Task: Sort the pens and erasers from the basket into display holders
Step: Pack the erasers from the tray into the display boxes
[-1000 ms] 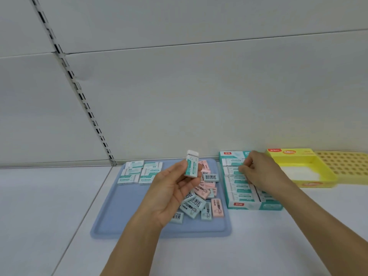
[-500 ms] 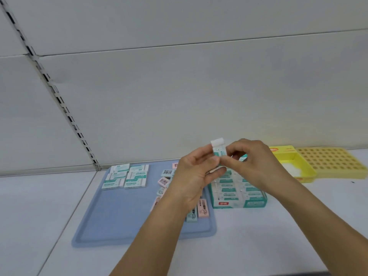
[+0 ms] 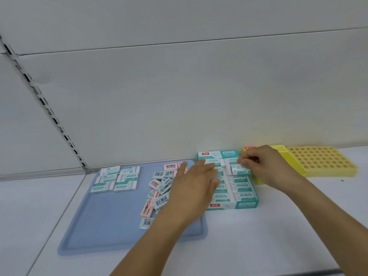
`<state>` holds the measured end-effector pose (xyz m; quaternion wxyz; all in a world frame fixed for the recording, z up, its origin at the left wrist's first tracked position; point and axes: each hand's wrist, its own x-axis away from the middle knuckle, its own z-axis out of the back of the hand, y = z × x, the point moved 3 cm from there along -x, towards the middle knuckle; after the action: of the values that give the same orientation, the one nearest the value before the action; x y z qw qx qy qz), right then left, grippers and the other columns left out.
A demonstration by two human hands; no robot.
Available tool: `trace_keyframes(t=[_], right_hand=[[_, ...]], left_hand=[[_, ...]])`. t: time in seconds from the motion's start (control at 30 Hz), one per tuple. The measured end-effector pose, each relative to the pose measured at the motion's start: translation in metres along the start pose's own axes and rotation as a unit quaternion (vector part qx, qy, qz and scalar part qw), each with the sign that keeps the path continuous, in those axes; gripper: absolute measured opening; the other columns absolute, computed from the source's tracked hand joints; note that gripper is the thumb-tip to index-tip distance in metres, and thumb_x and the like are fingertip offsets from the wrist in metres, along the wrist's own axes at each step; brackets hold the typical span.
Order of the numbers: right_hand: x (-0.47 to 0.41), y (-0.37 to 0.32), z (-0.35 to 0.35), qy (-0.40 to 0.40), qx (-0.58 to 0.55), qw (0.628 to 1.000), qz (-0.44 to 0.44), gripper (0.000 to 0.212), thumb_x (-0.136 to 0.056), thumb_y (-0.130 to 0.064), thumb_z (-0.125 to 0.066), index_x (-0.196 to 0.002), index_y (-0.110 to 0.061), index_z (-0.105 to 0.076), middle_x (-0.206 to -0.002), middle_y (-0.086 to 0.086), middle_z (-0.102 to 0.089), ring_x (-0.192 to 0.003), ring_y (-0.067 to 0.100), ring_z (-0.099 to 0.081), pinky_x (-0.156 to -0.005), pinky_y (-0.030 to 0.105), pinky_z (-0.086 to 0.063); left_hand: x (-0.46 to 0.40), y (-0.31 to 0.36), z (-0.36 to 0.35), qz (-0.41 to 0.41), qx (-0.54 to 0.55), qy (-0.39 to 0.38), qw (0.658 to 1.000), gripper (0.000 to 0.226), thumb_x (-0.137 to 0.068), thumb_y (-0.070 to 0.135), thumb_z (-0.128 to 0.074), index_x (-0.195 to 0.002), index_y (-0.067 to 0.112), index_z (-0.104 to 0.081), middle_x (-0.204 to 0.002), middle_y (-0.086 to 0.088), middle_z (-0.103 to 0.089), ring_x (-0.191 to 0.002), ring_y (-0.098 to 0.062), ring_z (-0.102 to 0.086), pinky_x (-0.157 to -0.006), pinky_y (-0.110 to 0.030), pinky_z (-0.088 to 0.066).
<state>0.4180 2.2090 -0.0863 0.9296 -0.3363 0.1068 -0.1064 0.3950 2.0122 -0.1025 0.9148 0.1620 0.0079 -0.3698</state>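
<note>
A blue tray [image 3: 103, 226] lies on the white shelf. It holds a loose pile of pink and teal erasers [image 3: 159, 188] and a neat group of white-and-teal erasers [image 3: 115, 179] at its back left. To its right stands a teal display box [image 3: 242, 189] with rows of white-and-teal erasers. My right hand [image 3: 266, 166] pinches one white-and-teal eraser [image 3: 238, 169] down at the box's right back row. My left hand [image 3: 194, 182] hovers with straight fingers over the tray's right edge and the box's left side, holding nothing.
A yellow display box [image 3: 278, 151] sits behind my right hand, and a yellow holder with a grid of holes [image 3: 320, 161] stands at the far right. The white back wall and a slotted upright rail [image 3: 49, 116] rise behind the shelf.
The eraser passed from my left hand to my right, which carried it down into the teal box. My left hand let go and opened, dropping toward the tray.
</note>
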Motion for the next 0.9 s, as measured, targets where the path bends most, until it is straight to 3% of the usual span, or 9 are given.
trace_keyframes(t=[0.07,0.17,0.33,0.47,0.6,0.67,0.77,0.9], right_hand=[[-0.001,0.004,-0.008,0.011,0.048,0.999,0.024,0.012,-0.087,-0.005,-0.062,-0.089,-0.011,-0.073,-0.091,0.000,-0.068,-0.079,0.013,-0.057,-0.073,0.028,-0.044],[0.001,0.005,-0.017,0.015,0.099,0.993,0.063,0.012,-0.086,-0.011,-0.067,-0.096,-0.016,-0.070,-0.094,0.000,-0.057,-0.082,0.017,-0.054,-0.078,0.034,-0.046],[0.002,0.009,-0.021,0.014,0.155,0.980,0.126,0.016,-0.087,-0.016,-0.068,-0.101,-0.017,-0.075,-0.096,-0.003,-0.055,-0.099,0.021,-0.053,-0.082,0.036,-0.047],[0.007,0.006,-0.024,0.034,0.201,0.968,0.143,0.015,-0.090,-0.018,-0.064,-0.099,-0.021,-0.076,-0.100,0.000,-0.060,-0.099,0.023,-0.052,-0.077,0.037,-0.048],[0.010,-0.004,-0.021,0.024,0.295,0.945,0.141,0.019,-0.093,-0.029,-0.058,-0.102,-0.025,-0.074,-0.112,-0.002,-0.058,-0.108,0.023,-0.049,-0.082,0.037,-0.044],[0.010,-0.016,-0.022,0.048,0.290,0.944,0.152,0.019,-0.086,-0.027,-0.068,-0.103,-0.022,-0.074,-0.111,0.002,-0.061,-0.103,0.028,-0.053,-0.079,0.040,-0.046],[0.009,-0.050,-0.038,0.058,0.200,0.960,0.188,0.026,-0.083,-0.022,-0.073,-0.108,-0.017,-0.072,-0.102,0.004,-0.063,-0.094,0.029,-0.056,-0.075,0.043,-0.049],[0.005,-0.117,-0.082,-0.047,0.106,0.962,0.246,0.025,-0.092,-0.031,-0.061,-0.115,-0.024,-0.067,-0.110,-0.003,-0.062,-0.106,0.019,-0.051,-0.090,0.039,-0.042]], left_hand=[[0.005,-0.006,-0.013,-0.009,-0.061,-0.052,0.997,0.081,-0.084,0.054,0.011,-0.151,0.031,-0.026,-0.160,0.015,-0.017,-0.149,-0.007,-0.007,-0.122,-0.044,0.000],[0.005,-0.011,-0.019,-0.005,-0.078,-0.066,0.995,0.083,-0.080,0.057,0.016,-0.154,0.031,-0.013,-0.162,0.015,-0.005,-0.149,-0.005,0.000,-0.121,-0.043,0.004],[0.001,-0.013,-0.017,0.006,-0.044,-0.074,0.996,0.055,-0.103,0.050,-0.020,-0.154,0.030,-0.019,-0.162,0.013,-0.005,-0.148,-0.003,0.001,-0.119,-0.035,0.007],[-0.002,-0.014,-0.021,0.003,-0.034,-0.070,0.997,0.054,-0.102,0.050,-0.026,-0.152,0.028,-0.024,-0.162,0.010,-0.010,-0.148,-0.005,-0.004,-0.120,-0.036,0.004],[-0.009,-0.013,-0.013,0.003,-0.016,-0.069,0.997,0.051,-0.102,0.050,-0.031,-0.146,0.026,-0.034,-0.159,0.007,-0.025,-0.145,-0.010,-0.022,-0.121,-0.040,-0.003],[-0.006,-0.015,-0.003,0.003,0.040,-0.038,0.998,0.049,-0.102,0.048,-0.033,-0.144,0.024,-0.040,-0.155,0.007,-0.033,-0.142,-0.009,-0.028,-0.122,-0.040,-0.004],[0.012,-0.040,0.019,0.022,0.104,0.082,0.991,0.042,-0.103,0.039,-0.032,-0.139,0.025,-0.048,-0.151,0.009,-0.040,-0.142,-0.007,-0.029,-0.121,-0.035,-0.003],[0.057,-0.126,0.040,0.141,0.070,0.137,0.978,0.039,-0.101,0.027,-0.039,-0.136,0.018,-0.053,-0.143,0.000,-0.051,-0.135,-0.019,-0.042,-0.115,-0.041,-0.025]])
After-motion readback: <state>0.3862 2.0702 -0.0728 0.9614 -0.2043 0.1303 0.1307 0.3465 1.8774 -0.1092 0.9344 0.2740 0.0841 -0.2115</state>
